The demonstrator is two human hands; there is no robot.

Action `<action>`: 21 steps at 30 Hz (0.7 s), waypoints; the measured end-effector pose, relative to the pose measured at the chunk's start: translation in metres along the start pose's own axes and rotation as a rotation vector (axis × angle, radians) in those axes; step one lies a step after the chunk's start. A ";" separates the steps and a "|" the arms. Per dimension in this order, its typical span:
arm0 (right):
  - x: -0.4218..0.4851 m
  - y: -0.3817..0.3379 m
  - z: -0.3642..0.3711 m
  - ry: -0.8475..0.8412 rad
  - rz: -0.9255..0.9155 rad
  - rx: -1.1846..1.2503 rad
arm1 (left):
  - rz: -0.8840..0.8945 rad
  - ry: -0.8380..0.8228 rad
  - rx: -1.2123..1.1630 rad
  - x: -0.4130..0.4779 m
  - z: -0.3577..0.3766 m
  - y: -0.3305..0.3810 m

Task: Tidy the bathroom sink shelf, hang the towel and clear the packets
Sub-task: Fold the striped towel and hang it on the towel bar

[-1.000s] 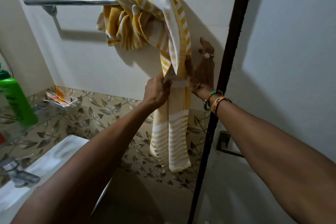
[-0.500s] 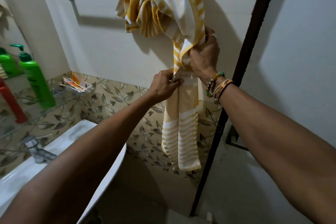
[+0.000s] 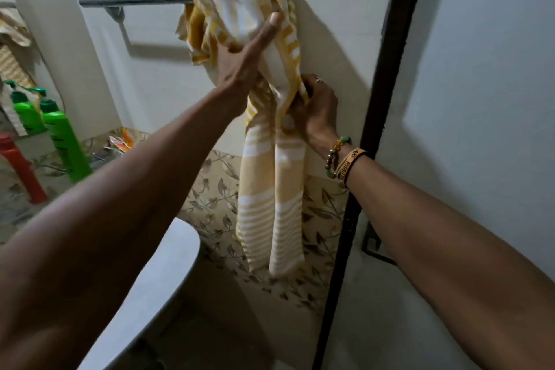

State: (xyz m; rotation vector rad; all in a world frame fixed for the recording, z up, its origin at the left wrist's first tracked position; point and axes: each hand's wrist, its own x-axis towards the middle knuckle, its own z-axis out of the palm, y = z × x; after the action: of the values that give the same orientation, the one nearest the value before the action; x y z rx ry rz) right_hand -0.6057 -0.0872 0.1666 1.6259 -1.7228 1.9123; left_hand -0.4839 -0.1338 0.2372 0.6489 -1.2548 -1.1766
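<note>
A yellow and white striped towel point(image 3: 270, 195) hangs bunched over the right end of a chrome towel bar point(image 3: 135, 0), one long tail dropping down the wall. My left hand point(image 3: 240, 63) reaches up into the bunched part below the bar, fingers spread against the cloth with the thumb raised. My right hand point(image 3: 315, 111) is closed around the gathered neck of the towel just below. Orange and white packets point(image 3: 120, 141) lie on the glass shelf at the left, partly hidden by my left forearm.
Green bottles point(image 3: 63, 141) and a red bottle point(image 3: 21, 168) stand on the shelf by the mirror at the left. A white sink rim point(image 3: 168, 273) sits below my left arm. A dark door frame point(image 3: 381, 99) runs vertically just right of the towel.
My left hand let go of the towel's tail and rose into the bunched cloth under the bar. My right hand stays clenched on the towel's neck. The view shifted right and down.
</note>
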 end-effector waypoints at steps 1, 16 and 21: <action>-0.002 0.001 -0.003 -0.015 0.009 0.024 | -0.012 0.034 -0.010 0.001 0.007 0.001; 0.017 -0.016 -0.029 0.081 0.203 0.381 | 0.039 0.209 0.109 -0.014 0.011 -0.033; 0.042 -0.037 -0.028 0.048 0.182 0.430 | 0.056 0.220 0.114 -0.026 0.007 -0.042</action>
State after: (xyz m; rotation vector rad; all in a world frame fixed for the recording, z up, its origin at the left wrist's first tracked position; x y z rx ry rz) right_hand -0.6162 -0.0754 0.2268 1.5657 -1.5660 2.5282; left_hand -0.5009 -0.1219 0.1920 0.8009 -1.1511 -0.9645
